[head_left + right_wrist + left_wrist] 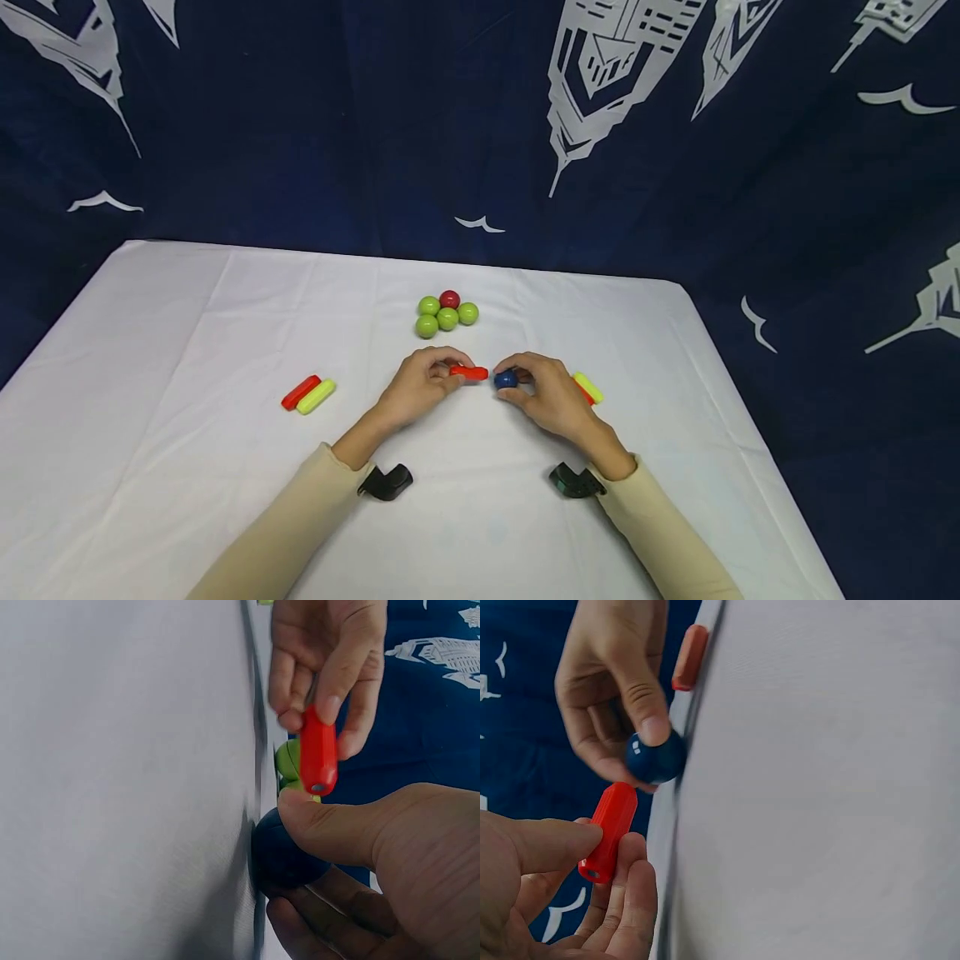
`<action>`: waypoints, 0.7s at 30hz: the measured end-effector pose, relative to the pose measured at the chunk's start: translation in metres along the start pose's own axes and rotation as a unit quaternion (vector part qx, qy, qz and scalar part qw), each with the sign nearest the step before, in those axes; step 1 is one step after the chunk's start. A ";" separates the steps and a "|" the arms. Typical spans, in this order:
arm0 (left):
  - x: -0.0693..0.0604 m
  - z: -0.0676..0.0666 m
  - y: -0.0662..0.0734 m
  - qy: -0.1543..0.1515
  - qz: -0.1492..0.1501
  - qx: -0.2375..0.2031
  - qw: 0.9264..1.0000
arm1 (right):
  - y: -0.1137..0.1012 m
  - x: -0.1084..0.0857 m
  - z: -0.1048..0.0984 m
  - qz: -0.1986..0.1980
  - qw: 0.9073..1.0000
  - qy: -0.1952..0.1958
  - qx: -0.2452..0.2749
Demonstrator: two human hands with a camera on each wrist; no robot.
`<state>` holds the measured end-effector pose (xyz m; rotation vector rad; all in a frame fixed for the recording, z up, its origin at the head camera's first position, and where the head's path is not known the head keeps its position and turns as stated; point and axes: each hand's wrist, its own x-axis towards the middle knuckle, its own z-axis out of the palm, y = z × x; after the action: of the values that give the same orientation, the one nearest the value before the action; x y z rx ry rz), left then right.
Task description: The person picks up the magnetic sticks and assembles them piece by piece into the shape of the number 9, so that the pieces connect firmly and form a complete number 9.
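My left hand (422, 388) pinches a red block (470, 373) between thumb and fingers; in the left wrist view the red block (611, 829) shows a small hole in its near end. Close to its right, my right hand (551, 396) grips a dark blue ball (506, 380) with thumb and fingertips. The right wrist view has the blue ball (285, 851) under the thumb, with the red block (319, 750) just beyond it. A small gap separates block and ball in the head view.
Several green balls (447, 318) and a red ball (450, 299) sit together beyond the hands. A red block (301, 392) and a yellow one (316, 397) lie at left. Beside my right hand are another yellow block (588, 387) and a partly hidden red one.
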<state>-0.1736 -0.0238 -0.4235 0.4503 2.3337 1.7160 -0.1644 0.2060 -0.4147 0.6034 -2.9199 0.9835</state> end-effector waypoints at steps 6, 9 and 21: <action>0.001 0.005 -0.008 -0.015 -0.010 -0.048 0.999 | -0.001 -0.001 0.000 -0.006 1.000 -0.003 -0.002; 0.002 0.005 -0.009 -0.018 -0.012 -0.056 0.998 | -0.001 -0.001 0.000 -0.005 1.000 -0.003 -0.002; 0.002 0.005 -0.009 -0.019 -0.019 -0.047 0.999 | -0.002 0.000 0.000 -0.011 1.000 -0.010 0.001</action>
<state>-0.1746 -0.0212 -0.4333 0.4159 2.2108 1.7745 -0.1634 0.2046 -0.4141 0.6479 -2.9236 0.9842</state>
